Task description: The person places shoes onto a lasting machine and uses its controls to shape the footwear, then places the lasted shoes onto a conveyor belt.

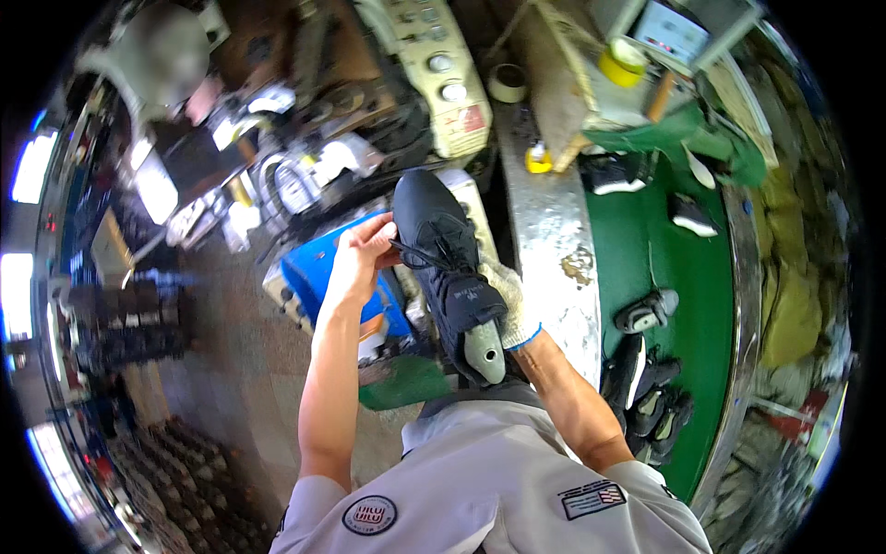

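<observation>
1. Right grip (509, 300), gloved, is clamped on the black shoe (434, 217) from its right side.
2. Left grip (358, 257) is pinched together at the lace (417, 256).
3. Between both grips the shoe is held, toe beyond them.

Lit from glowing white rectangular windows (17, 295) at left; glaring off scuffed silver metal ledge (552, 286); bent, smeared toward blackened edges.
</observation>
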The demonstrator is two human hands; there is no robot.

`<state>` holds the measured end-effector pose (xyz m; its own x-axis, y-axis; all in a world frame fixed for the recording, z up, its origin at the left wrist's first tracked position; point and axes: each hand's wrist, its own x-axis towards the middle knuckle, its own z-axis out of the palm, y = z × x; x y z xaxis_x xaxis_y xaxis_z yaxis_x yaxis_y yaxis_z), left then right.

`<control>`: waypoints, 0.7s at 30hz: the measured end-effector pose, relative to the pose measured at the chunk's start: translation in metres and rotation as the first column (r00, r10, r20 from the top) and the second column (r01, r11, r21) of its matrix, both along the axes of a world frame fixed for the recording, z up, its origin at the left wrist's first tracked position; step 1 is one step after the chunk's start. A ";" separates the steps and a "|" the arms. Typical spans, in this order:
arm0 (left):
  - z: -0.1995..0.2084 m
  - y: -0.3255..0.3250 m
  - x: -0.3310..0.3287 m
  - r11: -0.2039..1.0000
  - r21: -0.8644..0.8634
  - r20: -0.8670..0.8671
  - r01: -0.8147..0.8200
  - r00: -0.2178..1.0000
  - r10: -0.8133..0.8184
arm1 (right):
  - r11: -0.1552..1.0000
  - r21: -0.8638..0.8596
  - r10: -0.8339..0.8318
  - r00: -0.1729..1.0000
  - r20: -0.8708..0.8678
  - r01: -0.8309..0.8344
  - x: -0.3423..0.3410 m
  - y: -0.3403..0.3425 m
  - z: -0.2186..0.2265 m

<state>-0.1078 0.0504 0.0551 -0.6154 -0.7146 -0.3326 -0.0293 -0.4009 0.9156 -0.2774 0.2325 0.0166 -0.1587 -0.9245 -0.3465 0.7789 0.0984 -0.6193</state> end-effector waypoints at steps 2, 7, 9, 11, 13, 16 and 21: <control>-0.006 -0.013 0.037 0.992 0.027 -0.015 -0.124 0.992 0.124 | 0.998 -0.011 0.058 0.998 0.021 -0.057 0.023 -0.023 0.022; -0.031 -0.032 0.104 0.908 0.014 -0.003 -0.418 0.908 0.418 | 0.990 0.056 0.134 0.987 -0.084 -0.130 0.068 -0.076 0.023; -0.030 -0.038 0.115 0.872 -0.012 0.007 -0.490 0.872 0.490 | 0.993 0.026 0.118 0.969 -0.217 -0.115 0.087 -0.096 0.019; -0.024 -0.042 0.120 0.802 0.016 -0.052 -0.597 0.801 0.597 | 0.992 0.045 0.120 0.991 -0.059 -0.118 0.102 -0.113 0.032; -0.019 -0.048 0.124 0.724 0.040 -0.056 -0.689 0.721 0.690 | 0.992 0.050 0.122 0.988 -0.094 -0.117 0.112 -0.129 0.026; -0.011 -0.058 0.130 0.706 0.032 -0.130 -0.707 0.698 0.705 | 0.997 -0.001 0.074 0.987 -0.140 -0.075 0.126 -0.148 0.024; -0.018 -0.075 0.140 0.692 -0.029 -0.264 -0.722 0.673 0.691 | 0.999 -0.041 0.000 0.998 0.056 0.003 0.146 -0.179 0.021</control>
